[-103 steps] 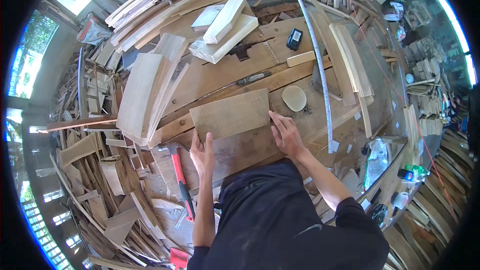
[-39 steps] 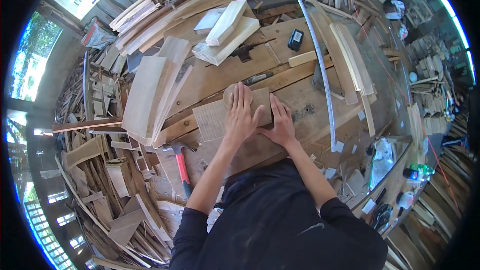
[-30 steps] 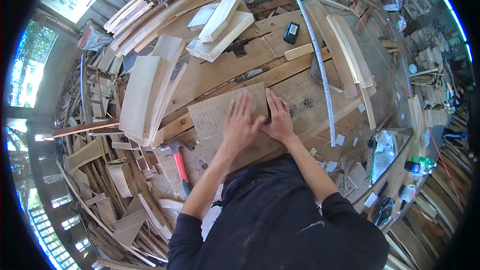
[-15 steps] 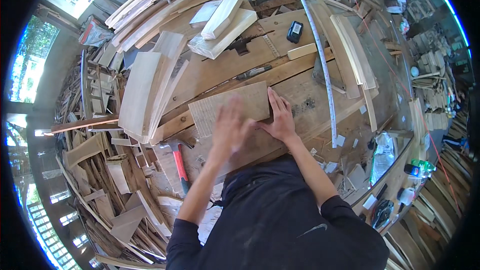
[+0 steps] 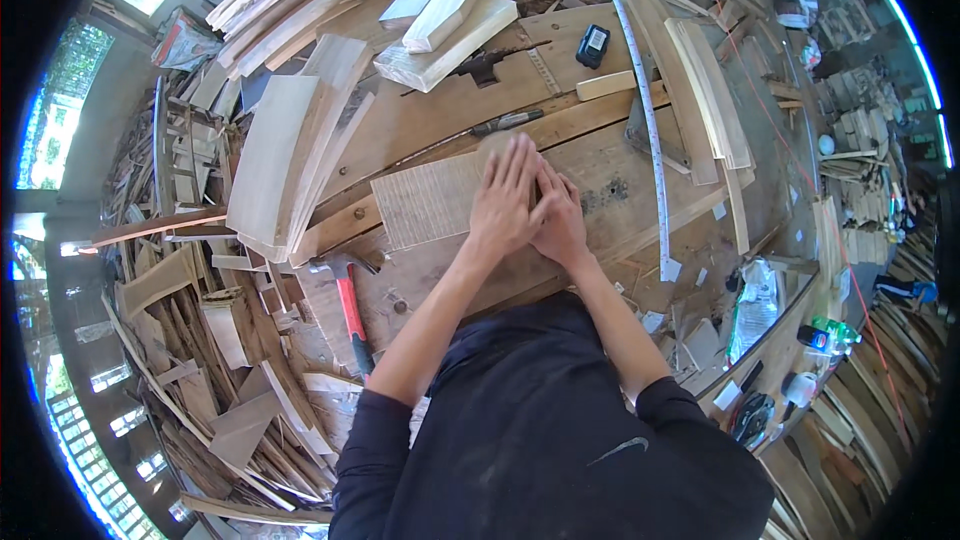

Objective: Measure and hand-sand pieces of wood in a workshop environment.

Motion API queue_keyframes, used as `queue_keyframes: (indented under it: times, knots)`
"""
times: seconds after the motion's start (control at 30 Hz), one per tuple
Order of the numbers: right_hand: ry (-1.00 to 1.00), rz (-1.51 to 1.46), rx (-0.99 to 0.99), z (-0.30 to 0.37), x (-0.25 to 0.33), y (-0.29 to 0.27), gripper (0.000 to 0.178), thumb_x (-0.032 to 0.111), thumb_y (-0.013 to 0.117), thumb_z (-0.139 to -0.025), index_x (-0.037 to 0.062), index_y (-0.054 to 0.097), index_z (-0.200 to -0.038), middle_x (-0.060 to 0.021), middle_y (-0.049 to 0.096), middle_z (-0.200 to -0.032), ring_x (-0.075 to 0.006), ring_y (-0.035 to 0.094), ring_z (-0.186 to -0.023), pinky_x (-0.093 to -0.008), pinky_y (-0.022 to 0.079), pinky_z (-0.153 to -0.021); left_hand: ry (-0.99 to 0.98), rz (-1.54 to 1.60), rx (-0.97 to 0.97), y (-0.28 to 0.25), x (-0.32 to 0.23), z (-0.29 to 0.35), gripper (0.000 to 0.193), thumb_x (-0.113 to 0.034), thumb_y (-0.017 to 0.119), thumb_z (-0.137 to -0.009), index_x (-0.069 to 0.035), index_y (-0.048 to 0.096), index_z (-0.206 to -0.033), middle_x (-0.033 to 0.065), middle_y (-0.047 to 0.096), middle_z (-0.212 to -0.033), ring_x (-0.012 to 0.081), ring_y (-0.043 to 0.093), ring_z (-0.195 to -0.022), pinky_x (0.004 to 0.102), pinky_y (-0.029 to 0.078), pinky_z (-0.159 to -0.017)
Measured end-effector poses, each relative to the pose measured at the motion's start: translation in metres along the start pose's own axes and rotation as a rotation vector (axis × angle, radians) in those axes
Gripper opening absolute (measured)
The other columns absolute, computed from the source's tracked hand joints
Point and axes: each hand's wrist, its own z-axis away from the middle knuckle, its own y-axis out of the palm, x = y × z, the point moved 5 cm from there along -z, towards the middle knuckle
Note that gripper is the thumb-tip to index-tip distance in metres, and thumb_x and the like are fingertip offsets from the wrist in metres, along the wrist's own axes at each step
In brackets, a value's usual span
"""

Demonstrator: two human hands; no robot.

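A pale wooden board (image 5: 425, 202) with fine ridges running across its left part lies on the workbench (image 5: 430, 280) in front of me. My left hand (image 5: 507, 202) rests flat over the board's right end, fingers stretched out and close together. Just past its fingertips shows the edge of a tan piece (image 5: 490, 145); I cannot tell its kind. My right hand (image 5: 562, 223) lies against the board's right end with its fingers extended, partly covered by the left. The hands touch. Beyond the board a dark marker-like tool (image 5: 507, 122) lies along a groove.
A red-handled hammer (image 5: 352, 310) lies left of the board. Stacked planks (image 5: 275, 160) stand at far left, and thick wood blocks (image 5: 445, 40) at the back. A tape measure (image 5: 592, 45) and a long metal ruler (image 5: 655, 145) lie to the right. Scrap wood (image 5: 200, 340) piles up at left.
My left hand has slid right and away from me along the board, from its middle to its right end, and now overlaps my right hand. The right hand stays at the end.
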Motion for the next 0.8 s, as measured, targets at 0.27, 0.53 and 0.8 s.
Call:
queue_keyframes:
  times: [0.27, 0.53, 0.8]
  knots:
    - [0.017, -0.052, -0.006, -0.005, 0.012, -0.01, 0.122, 0.063, 0.087, -0.071, 0.0042, 0.035, -0.164, -0.0161, 0.047, -0.163, -0.0313, 0.045, -0.15, -0.0468, 0.032, -0.123, -0.288, -0.104, 0.134, -0.048, 0.086, 0.072, 0.079, -0.05, 0.045, -0.108, -0.005, 0.023, -0.169, 0.0133, 0.025, -0.175, 0.0267, 0.019, -0.163, 0.0464, 0.011, -0.133]
    - [0.042, -0.062, -0.012, -0.003, 0.006, -0.013, 0.121, 0.064, 0.086, -0.07, 0.0024, 0.037, -0.162, -0.0176, 0.049, -0.161, -0.0314, 0.046, -0.15, -0.0461, 0.031, -0.124, -0.297, -0.069, 0.137, -0.047, 0.059, 0.112, 0.082, -0.054, 0.045, -0.107, -0.007, 0.021, -0.17, 0.012, 0.02, -0.177, 0.0249, 0.014, -0.165, 0.0484, 0.006, -0.133]
    - [0.03, -0.043, 0.002, -0.003, 0.009, -0.01, 0.12, 0.066, 0.084, -0.072, 0.0028, 0.037, -0.163, -0.0165, 0.048, -0.162, -0.0311, 0.046, -0.15, -0.0463, 0.03, -0.124, -0.346, -0.134, 0.135, -0.041, 0.052, 0.093, 0.083, -0.053, 0.048, -0.106, -0.006, 0.022, -0.169, 0.0116, 0.022, -0.176, 0.0244, 0.013, -0.165, 0.0472, 0.003, -0.133]
